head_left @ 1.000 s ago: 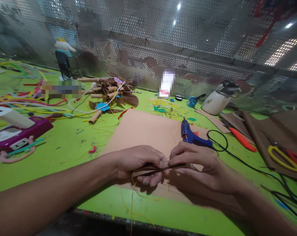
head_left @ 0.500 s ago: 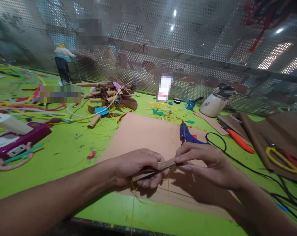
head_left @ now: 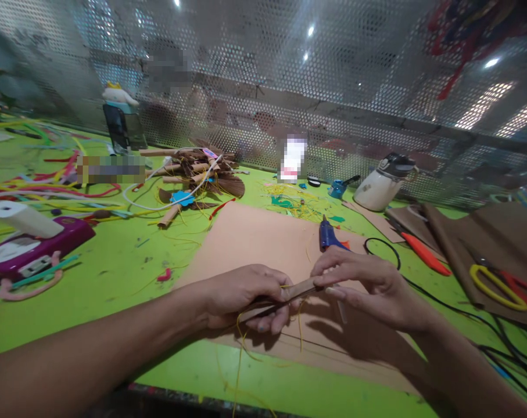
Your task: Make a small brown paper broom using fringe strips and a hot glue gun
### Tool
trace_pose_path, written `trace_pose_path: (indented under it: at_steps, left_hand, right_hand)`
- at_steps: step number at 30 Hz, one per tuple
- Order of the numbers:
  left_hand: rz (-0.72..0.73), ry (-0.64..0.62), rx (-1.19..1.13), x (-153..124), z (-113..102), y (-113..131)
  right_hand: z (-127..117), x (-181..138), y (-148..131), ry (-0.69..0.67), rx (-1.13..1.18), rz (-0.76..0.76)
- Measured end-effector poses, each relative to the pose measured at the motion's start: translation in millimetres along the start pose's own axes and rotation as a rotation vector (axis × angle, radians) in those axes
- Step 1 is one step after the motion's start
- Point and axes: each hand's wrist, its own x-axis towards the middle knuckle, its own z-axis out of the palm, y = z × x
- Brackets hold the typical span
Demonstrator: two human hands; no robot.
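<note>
Your left hand (head_left: pixel 251 291) clasps the brown strip (head_left: pixel 303 288), perhaps for steadiness; your right hand (head_left: pixel 365 284) pinches its end, and just beyond this grip lies the glue gun (head_left: pixel 327 235).

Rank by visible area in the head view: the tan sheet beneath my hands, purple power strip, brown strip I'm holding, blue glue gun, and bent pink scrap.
1. Tan sheet
2. Purple power strip, cut off at the left edge
3. Brown strip and blue glue gun: unsure, both partly covered
4. Bent pink scrap
</note>
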Motion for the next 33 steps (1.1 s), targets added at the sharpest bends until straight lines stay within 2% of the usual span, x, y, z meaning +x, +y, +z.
trace_pose_path:
  at_steps: [6,20,25,33]
  left_hand:
    - [-0.006,0.003,-0.024,-2.1,3.3,0.5]
    - [0.023,-0.155,-0.119,-3.2,-1.7,-2.7]
    - [0.036,-0.164,-0.105,-4.5,-2.6,-3.6]
    - [-0.023,-0.170,-0.152,-3.6,-3.3,-3.1]
  right_hand:
    - [-2.5,-2.7,4.3,0.021,-0.065,0.023]
    - [-0.6,-3.1,2.6,0.048,-0.074,0.054]
    - [0.1,-3.6,2.0,0.064,-0.077,0.047]
    - [-1.2,-6.0,4.6,0.068,-0.113,0.058]
